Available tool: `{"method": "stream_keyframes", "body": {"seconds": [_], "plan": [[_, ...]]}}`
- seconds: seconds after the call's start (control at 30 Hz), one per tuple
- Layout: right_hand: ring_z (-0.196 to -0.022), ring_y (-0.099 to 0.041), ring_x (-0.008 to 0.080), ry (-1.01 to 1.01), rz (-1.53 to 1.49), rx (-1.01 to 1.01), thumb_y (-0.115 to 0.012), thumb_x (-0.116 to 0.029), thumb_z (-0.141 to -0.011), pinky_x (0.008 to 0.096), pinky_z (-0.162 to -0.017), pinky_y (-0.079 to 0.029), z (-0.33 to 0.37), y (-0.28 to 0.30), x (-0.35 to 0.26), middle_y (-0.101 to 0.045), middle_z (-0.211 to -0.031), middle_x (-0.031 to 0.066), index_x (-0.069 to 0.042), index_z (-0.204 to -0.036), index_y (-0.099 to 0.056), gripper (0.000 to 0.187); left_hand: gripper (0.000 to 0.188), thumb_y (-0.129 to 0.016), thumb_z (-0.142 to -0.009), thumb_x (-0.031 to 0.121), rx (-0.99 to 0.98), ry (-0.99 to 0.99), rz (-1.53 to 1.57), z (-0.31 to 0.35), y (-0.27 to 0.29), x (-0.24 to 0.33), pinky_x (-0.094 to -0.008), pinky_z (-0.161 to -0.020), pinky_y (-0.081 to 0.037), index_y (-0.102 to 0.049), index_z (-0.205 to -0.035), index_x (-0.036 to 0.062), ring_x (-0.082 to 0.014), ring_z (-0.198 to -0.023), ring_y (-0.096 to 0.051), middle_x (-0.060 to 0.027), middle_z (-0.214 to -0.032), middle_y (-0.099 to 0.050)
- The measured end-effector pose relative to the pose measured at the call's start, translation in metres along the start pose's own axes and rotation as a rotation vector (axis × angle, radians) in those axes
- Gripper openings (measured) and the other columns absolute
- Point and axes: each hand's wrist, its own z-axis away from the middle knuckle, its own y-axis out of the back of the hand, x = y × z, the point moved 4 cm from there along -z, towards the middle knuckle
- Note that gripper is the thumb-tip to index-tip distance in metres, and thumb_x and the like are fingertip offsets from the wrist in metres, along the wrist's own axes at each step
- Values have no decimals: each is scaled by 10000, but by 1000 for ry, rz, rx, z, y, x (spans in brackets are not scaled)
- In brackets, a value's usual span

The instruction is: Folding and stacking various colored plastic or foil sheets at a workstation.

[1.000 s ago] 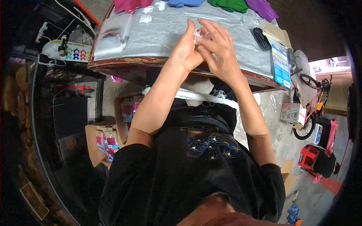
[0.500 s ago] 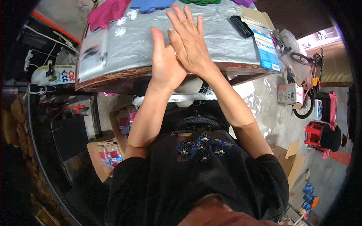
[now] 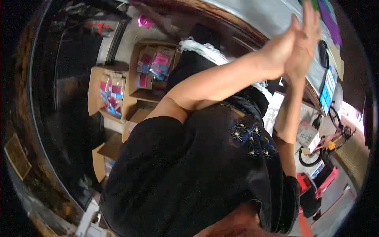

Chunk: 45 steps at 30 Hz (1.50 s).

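Observation:
My left hand [image 3: 279, 52] and my right hand [image 3: 304, 49] press against each other, palm to palm, over the right part of the table edge. Both have stretched fingers, slightly smeared by motion, and no object shows between them. Just beyond them lies the silver-grey table cover [image 3: 260, 14]. A bundle of white strings [image 3: 207, 52] lies across my lap, partly hidden under my left forearm. To the right of my hands are a black handheld tool [image 3: 324, 54], whose kind I cannot make out, and a blue printed package [image 3: 328, 91] at the table's edge.
Purple cloth [image 3: 331, 24] lies at the table's far right. On my left stand open cardboard boxes, one [image 3: 133, 73] holding pink and blue packets. A white carton [image 3: 306, 134], a bicycle [image 3: 337, 136] and a red stool [image 3: 303, 183] are on the right.
The view has swung leftward, so the table sits at the upper right and more boxes show. My hands stay together, with the right fingers now pointing more upward.

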Motion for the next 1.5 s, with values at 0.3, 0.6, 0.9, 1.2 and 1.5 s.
{"method": "stream_keyframes", "body": {"seconds": [0.3,0.6,0.9,1.2,1.5], "plan": [[-1569,-181,352,-369,390,-533,-241,-718,-1017,465,-1265,-19,-17,54,-3,-314,-1656,184,-14,-1591,-324,912,786,-295,-1072,593,51,-188,-91,-1,-20,12,-363,-1280,-142,-84,-1650,103,-211,-1561,-194,-91,-1707,-162],[-1567,-174,367,-403,461,-482,-284,-555,-1081,456,-1262,-109,-30,114,61,-290,-1664,186,-44,-1600,-307,729,618,-380,-1058,32,161,-51,-98,-46,-2,3,-374,-1277,-191,-155,-1634,48,-240,-1559,-226,-162,-1691,-217],[-1470,-407,353,-903,512,-243,-519,-301,-1074,406,-1213,-281,15,244,62,-462,-1550,238,32,-1494,-465,539,585,-537,-916,10,95,-541,-2246,-157,118,100,-524,-1188,-324,-448,-1494,18,-411,-1384,-481,-228,-1446,-555],[-1471,-412,313,-970,428,-207,-585,-206,-1042,392,-1206,-291,4,265,63,-483,-1544,216,66,-1440,-515,487,397,-656,-923,176,319,-476,-2556,-175,109,132,-548,-1084,-405,-662,-1318,141,-367,-1319,-535,-159,-1370,-620],[-1473,-411,298,-1024,326,-183,-623,-118,-1003,395,-1207,-291,-1,249,73,-499,-1536,200,25,-1352,-608,378,218,-618,-960,254,-27,-203,-2925,-209,186,233,-430,-850,-552,-782,-1045,138,-252,-1051,-701,-65,-1122,-749]]}}
